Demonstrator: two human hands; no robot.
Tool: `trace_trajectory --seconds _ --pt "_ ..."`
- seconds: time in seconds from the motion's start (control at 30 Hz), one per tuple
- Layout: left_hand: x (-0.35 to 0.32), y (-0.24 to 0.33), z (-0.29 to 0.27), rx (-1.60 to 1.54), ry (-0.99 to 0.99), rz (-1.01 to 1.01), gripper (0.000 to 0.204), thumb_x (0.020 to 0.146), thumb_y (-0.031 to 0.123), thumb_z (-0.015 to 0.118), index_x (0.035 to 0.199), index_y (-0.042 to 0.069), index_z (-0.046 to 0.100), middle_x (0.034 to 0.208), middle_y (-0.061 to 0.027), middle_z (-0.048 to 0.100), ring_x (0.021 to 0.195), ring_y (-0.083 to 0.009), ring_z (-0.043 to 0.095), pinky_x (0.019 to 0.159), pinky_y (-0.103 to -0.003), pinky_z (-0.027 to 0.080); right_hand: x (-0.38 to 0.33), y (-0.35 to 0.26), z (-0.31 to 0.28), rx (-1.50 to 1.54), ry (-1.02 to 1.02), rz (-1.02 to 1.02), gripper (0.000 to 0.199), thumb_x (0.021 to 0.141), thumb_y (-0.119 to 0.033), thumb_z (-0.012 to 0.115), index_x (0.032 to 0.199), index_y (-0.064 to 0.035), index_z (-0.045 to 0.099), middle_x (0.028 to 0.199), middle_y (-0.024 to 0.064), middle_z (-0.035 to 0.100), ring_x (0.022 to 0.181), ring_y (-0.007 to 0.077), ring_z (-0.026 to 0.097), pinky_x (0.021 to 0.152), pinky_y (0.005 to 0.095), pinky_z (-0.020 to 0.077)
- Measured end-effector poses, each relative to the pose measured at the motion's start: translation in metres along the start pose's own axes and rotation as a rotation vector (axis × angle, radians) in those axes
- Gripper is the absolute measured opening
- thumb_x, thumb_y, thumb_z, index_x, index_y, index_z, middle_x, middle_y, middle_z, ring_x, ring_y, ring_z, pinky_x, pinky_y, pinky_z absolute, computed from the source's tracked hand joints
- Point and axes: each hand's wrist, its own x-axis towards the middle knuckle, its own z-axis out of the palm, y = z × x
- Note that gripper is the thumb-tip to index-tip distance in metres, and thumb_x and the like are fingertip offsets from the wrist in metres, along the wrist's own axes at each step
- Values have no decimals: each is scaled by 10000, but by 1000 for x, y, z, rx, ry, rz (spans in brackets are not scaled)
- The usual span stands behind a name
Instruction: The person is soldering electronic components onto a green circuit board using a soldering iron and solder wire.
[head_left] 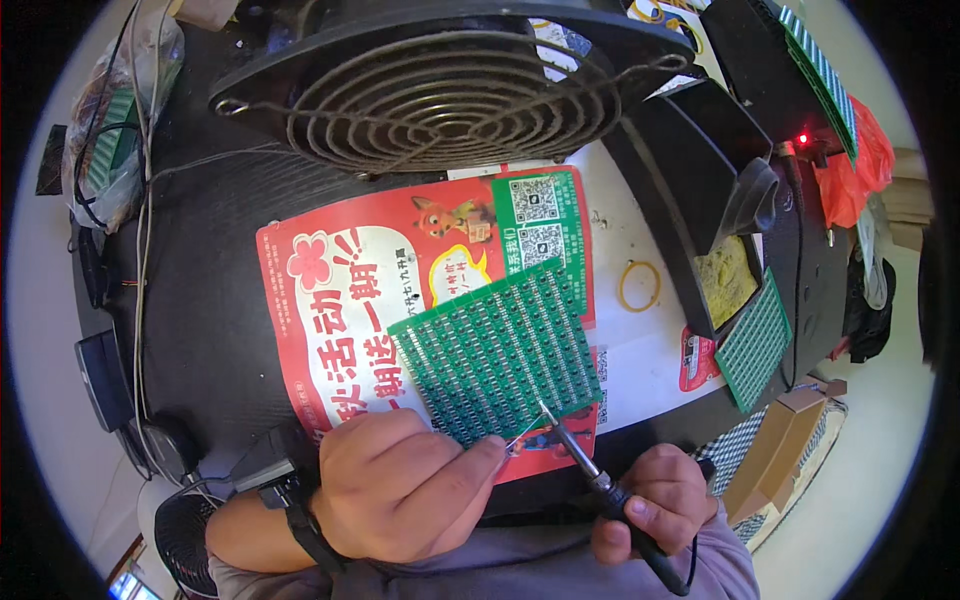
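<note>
A green circuit board (500, 350), covered with rows of tiny parts, lies tilted on a red printed leaflet (285, 290). My right hand (655, 505) is closed round the dark handle of a soldering iron (585, 462). Its metal tip points up and left to the board's lower edge. From the left, my left hand (405, 480) pinches a thin strand of solder wire (522, 432) between thumb and forefinger. The wire's far end meets the iron's tip at the board, though too small to tell whether solder is melting. A dark strap circles my left wrist.
A black fan with a round wire guard (450, 110) stands behind the board. To the right are a black iron stand (690, 170), a yellow sponge (728, 280), another green board (755, 340) and a yellow ring (640, 286). Cables (145, 250) run down the left side.
</note>
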Motion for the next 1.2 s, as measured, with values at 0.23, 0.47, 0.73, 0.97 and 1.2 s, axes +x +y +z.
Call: trace_trajectory --seconds 0.23,0.47,0.73,0.97,1.2 --pt "0 0 -2 -11 -15 2 309 562 54 747 868 34 704 606 20 468 504 -135 437 418 -259 353 -2 0 -3 31 3 38 240 681 -149 747 830 -30 602 587 21 491 463 146 463 381 272 372" --pt "2 1 -5 -39 -92 -17 249 598 -10 752 840 11 698 628 -13 584 479 -148 505 427 -271 368 -3 2 -4 71 -4 34 251 674 -128 744 850 -23 598 589 24 496 464 150 471 387 276 385" --pt "3 2 -5 -39 -108 -19 258 599 -14 751 851 14 702 631 -12 586 482 -148 495 430 -271 364 -2 0 -7 88 -24 70 253 683 -117 732 867 -22 587 604 27 510 468 154 483 392 281 398" --pt "0 -1 0 -27 -79 -6 277 590 23 742 865 29 706 618 4 522 490 -138 468 410 -268 352 -3 0 -12 123 -42 86 261 705 -118 718 901 -15 579 637 32 517 498 158 506 420 278 414" --pt "4 1 -8 -67 -147 -54 296 614 -3 753 906 5 702 637 -47 602 499 -178 536 444 -292 400 -5 -1 -13 129 -51 115 277 734 -128 709 937 -5 567 671 42 524 503 166 510 419 282 421"
